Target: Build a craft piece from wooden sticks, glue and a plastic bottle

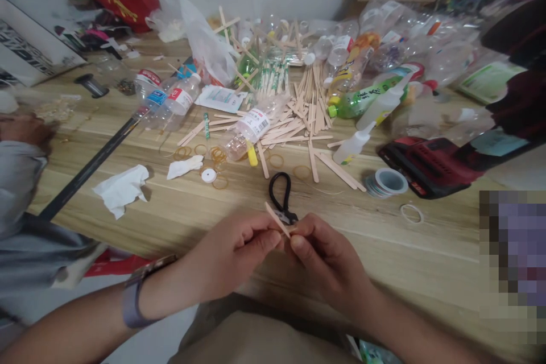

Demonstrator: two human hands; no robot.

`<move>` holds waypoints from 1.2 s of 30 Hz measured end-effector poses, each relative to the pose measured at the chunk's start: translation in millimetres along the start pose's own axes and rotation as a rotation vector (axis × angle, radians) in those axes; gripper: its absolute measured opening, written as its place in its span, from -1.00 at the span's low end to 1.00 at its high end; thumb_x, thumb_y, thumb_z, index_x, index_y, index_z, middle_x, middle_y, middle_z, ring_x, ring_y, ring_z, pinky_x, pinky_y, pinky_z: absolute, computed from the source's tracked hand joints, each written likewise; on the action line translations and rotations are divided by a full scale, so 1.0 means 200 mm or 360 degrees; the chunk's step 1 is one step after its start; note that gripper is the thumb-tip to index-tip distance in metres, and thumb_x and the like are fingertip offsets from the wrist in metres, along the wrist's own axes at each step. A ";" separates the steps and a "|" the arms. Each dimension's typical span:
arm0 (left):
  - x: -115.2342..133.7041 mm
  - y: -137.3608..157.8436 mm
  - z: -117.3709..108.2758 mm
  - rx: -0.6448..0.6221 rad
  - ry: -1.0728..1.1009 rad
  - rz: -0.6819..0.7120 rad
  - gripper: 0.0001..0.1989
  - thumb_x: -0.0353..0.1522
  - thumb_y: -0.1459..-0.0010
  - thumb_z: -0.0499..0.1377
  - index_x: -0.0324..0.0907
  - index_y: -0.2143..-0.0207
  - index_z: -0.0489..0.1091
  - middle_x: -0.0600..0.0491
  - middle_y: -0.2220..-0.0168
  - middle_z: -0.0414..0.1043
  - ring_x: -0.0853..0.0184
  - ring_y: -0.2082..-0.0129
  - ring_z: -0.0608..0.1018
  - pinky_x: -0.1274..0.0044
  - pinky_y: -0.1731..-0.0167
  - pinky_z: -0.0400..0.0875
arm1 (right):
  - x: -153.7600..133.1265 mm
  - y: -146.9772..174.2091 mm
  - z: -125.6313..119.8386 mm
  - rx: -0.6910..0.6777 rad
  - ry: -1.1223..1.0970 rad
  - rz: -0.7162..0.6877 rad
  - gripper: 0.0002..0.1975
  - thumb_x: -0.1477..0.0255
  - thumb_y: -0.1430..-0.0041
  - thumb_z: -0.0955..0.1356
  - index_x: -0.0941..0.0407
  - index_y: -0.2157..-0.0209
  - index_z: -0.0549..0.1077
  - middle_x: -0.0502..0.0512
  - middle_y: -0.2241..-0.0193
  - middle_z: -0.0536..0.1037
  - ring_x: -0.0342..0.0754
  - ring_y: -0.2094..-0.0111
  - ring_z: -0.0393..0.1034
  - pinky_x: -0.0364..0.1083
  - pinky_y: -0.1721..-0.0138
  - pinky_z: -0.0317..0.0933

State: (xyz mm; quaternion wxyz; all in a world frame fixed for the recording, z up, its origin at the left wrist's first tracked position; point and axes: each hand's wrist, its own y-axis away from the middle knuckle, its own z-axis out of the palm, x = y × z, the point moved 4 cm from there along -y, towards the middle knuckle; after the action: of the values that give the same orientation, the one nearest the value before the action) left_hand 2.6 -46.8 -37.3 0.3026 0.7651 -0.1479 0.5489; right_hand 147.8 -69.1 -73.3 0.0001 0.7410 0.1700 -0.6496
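Close to the table's front edge, my left hand (239, 253) pinches a flat wooden craft stick (276, 218), which slants up to the left between my hands. My right hand (328, 256) is closed at the lower end of the stick, thumb and forefinger pressed together. A short light piece shows at those fingertips, but whether it is a second stick I cannot tell. Just behind my fingers lie scissors (279, 189) with a black looped handle, their blades mostly hidden by my hands.
Loose craft sticks (294, 125) spread over the table's middle, with a clear plastic bottle (251, 125) and rubber bands (218, 153) beside them. Glue bottles (352, 147), a tape roll (386, 182) and a red-black power tool (435, 168) stand right. Another person's hand (25, 131) is at left.
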 end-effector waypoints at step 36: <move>-0.09 -0.01 0.02 -0.0107 0.0742 -0.0471 -0.66 -0.06 -0.14 0.13 -0.17 0.32 0.33 0.27 0.66 0.13 0.51 0.68 0.04 0.60 0.67 -0.11 | 0.05 -0.05 0.01 -0.0116 -0.0521 0.0694 -0.54 -0.03 -0.15 0.33 0.10 0.48 0.35 -0.05 0.63 0.43 -0.27 0.74 0.13 -0.24 0.74 -0.03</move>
State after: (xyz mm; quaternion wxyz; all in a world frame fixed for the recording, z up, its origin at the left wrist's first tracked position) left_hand 0.1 -49.2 -55.5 0.4306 0.6208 0.0209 0.6548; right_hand 144.9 -57.1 -81.8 0.1942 0.6448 0.0275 -0.7388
